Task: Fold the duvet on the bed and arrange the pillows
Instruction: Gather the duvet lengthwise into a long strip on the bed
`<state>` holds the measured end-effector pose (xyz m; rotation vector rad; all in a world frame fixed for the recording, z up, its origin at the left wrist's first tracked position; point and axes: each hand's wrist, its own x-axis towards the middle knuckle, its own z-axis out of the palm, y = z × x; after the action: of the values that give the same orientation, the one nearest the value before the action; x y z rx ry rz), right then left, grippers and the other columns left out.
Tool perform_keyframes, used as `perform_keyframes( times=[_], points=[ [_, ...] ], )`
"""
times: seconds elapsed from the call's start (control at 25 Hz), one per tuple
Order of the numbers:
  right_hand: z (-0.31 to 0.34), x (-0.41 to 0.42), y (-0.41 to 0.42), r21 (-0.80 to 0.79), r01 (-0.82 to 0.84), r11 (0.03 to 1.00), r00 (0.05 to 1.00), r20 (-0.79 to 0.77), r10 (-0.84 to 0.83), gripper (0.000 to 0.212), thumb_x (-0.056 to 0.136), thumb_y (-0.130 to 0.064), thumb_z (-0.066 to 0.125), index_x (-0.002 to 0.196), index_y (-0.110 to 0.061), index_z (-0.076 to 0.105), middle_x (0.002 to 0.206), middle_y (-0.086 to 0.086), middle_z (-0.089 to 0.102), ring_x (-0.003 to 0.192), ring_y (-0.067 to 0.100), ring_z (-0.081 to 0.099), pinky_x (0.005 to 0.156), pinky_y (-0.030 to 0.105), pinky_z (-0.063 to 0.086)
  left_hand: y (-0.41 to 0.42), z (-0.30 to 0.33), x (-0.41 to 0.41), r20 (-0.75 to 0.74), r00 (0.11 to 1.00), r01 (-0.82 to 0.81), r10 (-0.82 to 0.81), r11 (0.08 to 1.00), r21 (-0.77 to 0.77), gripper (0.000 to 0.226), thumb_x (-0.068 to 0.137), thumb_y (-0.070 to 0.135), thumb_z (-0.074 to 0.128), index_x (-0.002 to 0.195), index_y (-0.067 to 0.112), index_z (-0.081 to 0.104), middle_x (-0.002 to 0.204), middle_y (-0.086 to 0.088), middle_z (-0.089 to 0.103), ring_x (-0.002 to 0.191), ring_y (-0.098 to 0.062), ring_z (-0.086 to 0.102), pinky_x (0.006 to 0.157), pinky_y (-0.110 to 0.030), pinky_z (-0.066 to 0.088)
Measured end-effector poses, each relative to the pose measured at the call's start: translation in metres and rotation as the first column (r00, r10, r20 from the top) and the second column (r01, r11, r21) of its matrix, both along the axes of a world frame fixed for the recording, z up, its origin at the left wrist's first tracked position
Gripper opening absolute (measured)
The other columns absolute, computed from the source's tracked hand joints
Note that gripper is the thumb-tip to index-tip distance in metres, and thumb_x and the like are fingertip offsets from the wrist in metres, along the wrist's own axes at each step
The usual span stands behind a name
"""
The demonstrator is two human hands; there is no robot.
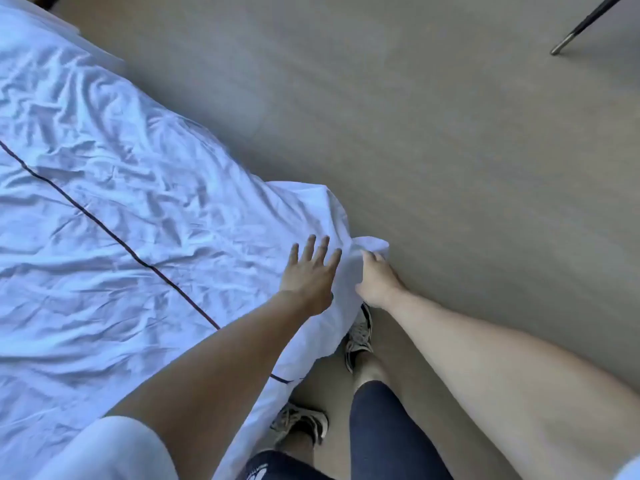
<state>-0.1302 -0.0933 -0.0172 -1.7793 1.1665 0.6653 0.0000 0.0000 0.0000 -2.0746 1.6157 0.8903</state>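
White cotton duvet (114, 188), heavily creased, covers the bed and carries one thin dark stripe (104, 225) running diagonally. Its near corner (372, 245) hangs over the bed edge above the floor (450, 133). Left hand (310, 275): grip released, fingers straight and spread, palm flat on the duvet just beside that corner. Right hand (375, 278): grip clenched on the corner, fabric bunched at the fingertips. Below the right hand, a grey trainer (358, 336) stands partly under the hanging cloth; a second trainer (301, 422) sits nearer the person. A dark metal chair leg (581, 26) stands well beyond both hands.
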Motion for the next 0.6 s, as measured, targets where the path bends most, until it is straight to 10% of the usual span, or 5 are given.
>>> perform_keyframes(
  times=[0.16,0.32,0.6],
  points=[
    [-0.064,0.012,-0.014,0.011,0.029,1.000,0.996,0.089,-0.029,0.093,0.083,-0.015,0.074,0.159,-0.022,0.021,0.168,0.006,0.005,0.156,0.020,0.012,0.117,0.039,0.036,-0.036,-0.048,-0.006,0.124,0.992,-0.011,0.008,1.000,0.022,0.091,0.090,0.018,0.063,0.161,0.028,0.007,0.169,-0.012,0.001,0.154,-0.044,-0.009,0.121,-0.065,0.002],
    [-0.088,0.004,0.002,-0.122,0.094,0.988,0.986,0.146,-0.076,0.057,0.081,-0.030,0.077,0.129,-0.018,0.048,0.134,0.002,0.056,0.125,0.029,0.051,0.098,0.041,0.046,-0.032,-0.067,-0.022,0.205,0.979,0.035,-0.018,0.996,-0.077,0.054,0.087,0.026,0.066,0.137,0.029,0.046,0.143,-0.007,0.039,0.142,-0.045,0.026,0.113,-0.071,0.016],
    [-0.028,0.001,-0.003,0.034,0.187,0.982,0.977,0.096,-0.190,0.064,0.081,-0.040,0.075,0.135,-0.022,0.045,0.112,0.001,0.060,0.099,0.022,0.059,0.080,0.034,0.048,-0.007,-0.045,-0.023,0.092,0.980,-0.144,0.176,0.949,-0.281,0.051,0.080,0.017,0.062,0.129,0.015,0.047,0.142,-0.015,0.043,0.140,-0.040,0.034,0.109,-0.063,0.031]
  ],
)
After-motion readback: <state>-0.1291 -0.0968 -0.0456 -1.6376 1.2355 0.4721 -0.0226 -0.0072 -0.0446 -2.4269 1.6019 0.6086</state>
